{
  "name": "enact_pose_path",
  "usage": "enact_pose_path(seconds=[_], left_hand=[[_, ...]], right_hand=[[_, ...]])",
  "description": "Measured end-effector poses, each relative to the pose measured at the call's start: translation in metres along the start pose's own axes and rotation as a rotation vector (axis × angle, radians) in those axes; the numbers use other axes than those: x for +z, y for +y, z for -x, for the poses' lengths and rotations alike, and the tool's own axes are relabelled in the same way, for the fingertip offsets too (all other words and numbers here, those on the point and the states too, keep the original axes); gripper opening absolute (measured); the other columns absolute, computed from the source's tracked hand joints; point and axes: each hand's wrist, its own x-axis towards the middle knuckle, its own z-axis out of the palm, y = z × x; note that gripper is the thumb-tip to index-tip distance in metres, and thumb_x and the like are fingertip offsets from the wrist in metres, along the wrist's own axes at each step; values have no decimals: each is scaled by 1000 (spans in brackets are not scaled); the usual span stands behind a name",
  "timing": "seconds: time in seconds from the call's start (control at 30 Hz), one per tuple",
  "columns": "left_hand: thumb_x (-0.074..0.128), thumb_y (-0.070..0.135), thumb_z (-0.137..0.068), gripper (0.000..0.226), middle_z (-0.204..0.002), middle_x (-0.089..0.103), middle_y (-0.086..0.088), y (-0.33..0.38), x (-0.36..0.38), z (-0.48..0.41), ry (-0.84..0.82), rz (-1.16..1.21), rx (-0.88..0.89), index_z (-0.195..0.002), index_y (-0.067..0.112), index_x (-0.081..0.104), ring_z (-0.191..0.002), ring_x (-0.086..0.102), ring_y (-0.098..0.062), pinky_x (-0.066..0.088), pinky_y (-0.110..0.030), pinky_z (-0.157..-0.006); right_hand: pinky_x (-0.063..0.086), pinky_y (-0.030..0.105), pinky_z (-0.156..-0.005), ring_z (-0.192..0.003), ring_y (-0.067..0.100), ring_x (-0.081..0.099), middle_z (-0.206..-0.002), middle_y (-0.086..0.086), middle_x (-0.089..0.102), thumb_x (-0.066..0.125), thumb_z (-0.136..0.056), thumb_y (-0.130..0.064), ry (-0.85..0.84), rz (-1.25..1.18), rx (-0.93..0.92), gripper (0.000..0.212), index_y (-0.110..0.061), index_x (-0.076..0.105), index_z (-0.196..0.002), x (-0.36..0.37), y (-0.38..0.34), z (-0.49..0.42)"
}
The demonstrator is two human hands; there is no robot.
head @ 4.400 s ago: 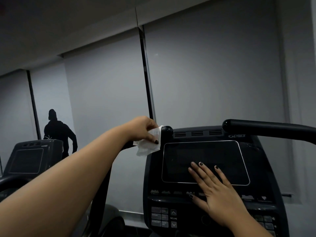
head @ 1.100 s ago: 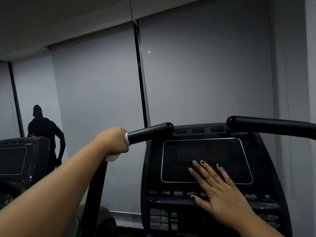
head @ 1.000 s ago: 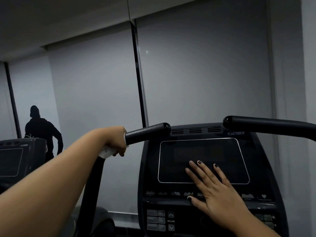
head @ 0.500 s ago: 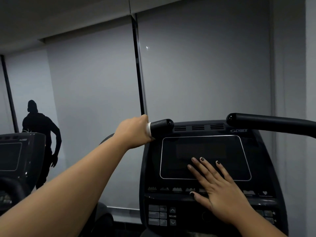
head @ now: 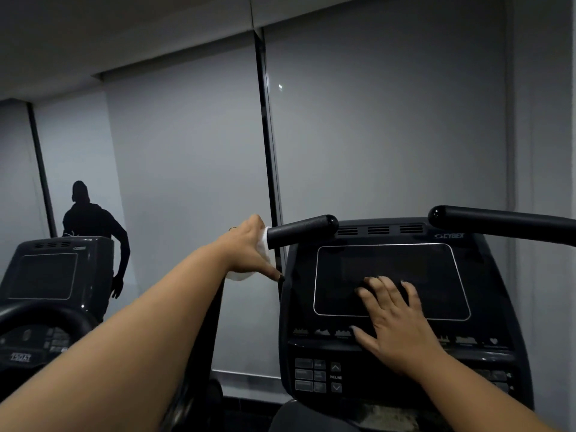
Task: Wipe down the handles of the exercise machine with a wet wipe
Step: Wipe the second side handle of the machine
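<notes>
A dim gym room: grey blinds, a neighbouring machine, one dark figure

Pale grey blinds (head: 386,120) fill the far side, split by a dark upright frame bar (head: 268,135), with a thinner dark strip (head: 40,169) farther left. A tiny bright speck (head: 280,86) sits just right of the frame bar. At the left edge stands a second machine console (head: 90,269) with a blank screen (head: 43,275) and a curved black bar (head: 46,313) below it. Behind that console a dark figure (head: 90,219) shows only as a silhouette. A plain ceiling (head: 109,32) slopes overhead.
</notes>
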Motion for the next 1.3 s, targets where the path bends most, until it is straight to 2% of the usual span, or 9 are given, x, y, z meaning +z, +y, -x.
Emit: enact_pose_path(seconds=[0.17, 0.3, 0.47, 0.6, 0.73, 0.93, 1.03, 1.2, 1.3], left_hand=[[86, 53, -42, 104, -115, 47, 12, -9, -16, 7, -242, 63, -31, -129, 34, 33, -110, 48, -14, 45, -31, -91], [69, 13, -76, 60, -111, 61, 3, -14, -36, 3, -360, 225, 31, -129, 32, 48, -97, 58, -12, 47, -24, -82], [73, 30, -78, 28, -88, 58, 4, 5, -23, -19, -61, -479, 133, -96, 21, 53, -82, 57, -19, 42, -28, -66], [59, 23, -79, 13, -76, 55, 6, -6, 12, -20, 241, -299, 124, -84, 20, 47, -73, 56, -24, 39, -30, -57], [54, 26, -86, 15, -72, 49, 8, -8, 30, -18, 483, -389, 113, -85, 22, 40, -65, 50, -24, 31, -30, -54], [69, 6, -71, 19, -62, 66, -9, 4, -12, -38, -238, -24, -68, -88, 13, 63, -49, 60, -23, 49, -27, -51], [75, 4, -68, 21, -60, 61, -12, 5, -20, -43, -381, -8, -87, -85, 8, 63, -45, 50, -22, 47, -27, -50], [58, 6, -70, 22, -57, 65, 2, 0, 2, -30, -32, 41, -50, -85, 21, 64, -49, 62, -16, 52, -26, -53], [53, 15, -77, 11, -58, 56, 7, -9, 22, -21, 347, -283, 75, -80, 23, 47, -53, 52, -20, 47, -33, -74]], right_hand=[[16, 64, -111, -149, 27, 15, -163, 4, 13, 41, -78, -79, 36, -35, -101, 97, -21, 25, -154, 6, -26, -15], [19, 66, -110, -149, 27, 17, -163, 3, 14, 46, -77, -76, 97, -52, -108, 95, -22, 27, -153, 17, -24, -18], [21, 66, -110, -149, 27, 18, -163, 4, 16, 48, -76, -74, 147, -55, -110, 95, -22, 29, -153, 24, -24, -19], [21, 66, -109, -148, 27, 19, -163, 4, 17, 47, -76, -74, 155, -53, -112, 94, -22, 29, -153, 23, -23, -20], [22, 67, -109, -148, 28, 19, -163, 5, 16, 45, -78, -76, 152, -39, -111, 94, -22, 29, -153, 24, -24, -21], [22, 68, -109, -149, 28, 16, -163, 4, 14, 46, -78, -76, 151, -31, -109, 94, -23, 27, -153, 24, -25, -19], [22, 68, -109, -149, 27, 16, -163, 4, 14, 47, -78, -75, 159, -28, -105, 94, -23, 27, -153, 24, -24, -20], [21, 68, -110, -150, 27, 15, -163, 4, 13, 46, -79, -73, 152, -17, -106, 91, -24, 26, -153, 25, -24, -21], [21, 67, -110, -150, 25, 15, -163, 2, 12, 44, -80, -70, 144, -20, -95, 89, -25, 25, -154, 23, -22, -21]])
